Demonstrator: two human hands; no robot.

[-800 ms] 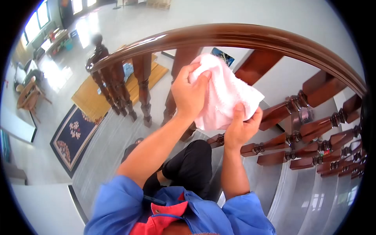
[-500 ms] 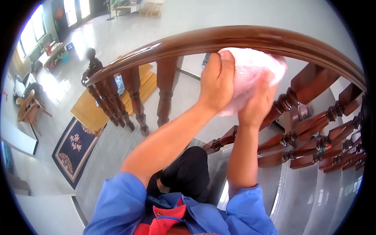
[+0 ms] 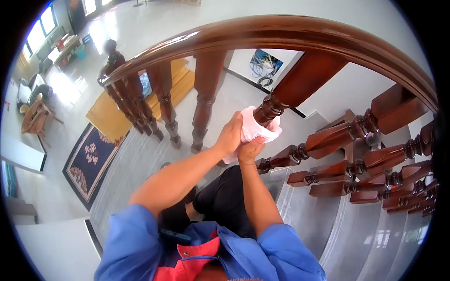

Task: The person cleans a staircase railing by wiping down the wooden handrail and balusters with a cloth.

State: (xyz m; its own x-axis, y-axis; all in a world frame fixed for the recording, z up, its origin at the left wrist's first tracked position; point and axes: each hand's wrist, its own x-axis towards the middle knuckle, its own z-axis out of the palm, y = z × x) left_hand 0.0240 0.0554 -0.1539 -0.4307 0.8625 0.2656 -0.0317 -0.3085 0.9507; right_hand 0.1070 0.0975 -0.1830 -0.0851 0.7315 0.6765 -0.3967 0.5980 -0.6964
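A pink cloth (image 3: 255, 130) is wrapped around the middle of a dark wooden baluster (image 3: 307, 77), just below its turned rings. My left hand (image 3: 231, 135) grips the cloth from the left side. My right hand (image 3: 251, 151) holds it from below and nearer to me, its thumb pressed on the fabric. The fingers behind the cloth are partly hidden. Above both hands curves the glossy brown handrail (image 3: 262, 33). The baluster's lower part is hidden behind the cloth and hands.
More balusters (image 3: 204, 93) stand to the left and slant along the right. Grey stair steps (image 3: 323, 220) descend at the lower right. A dark patterned rug (image 3: 91, 164) and a yellow mat (image 3: 110, 119) lie at left. Cables (image 3: 265, 68) hang by a blue panel beyond the rail.
Both hands have moved down and left with the pink cloth, from just under the handrail to the baluster's middle. The cloth now wraps the baluster, whose upper part has come into view.
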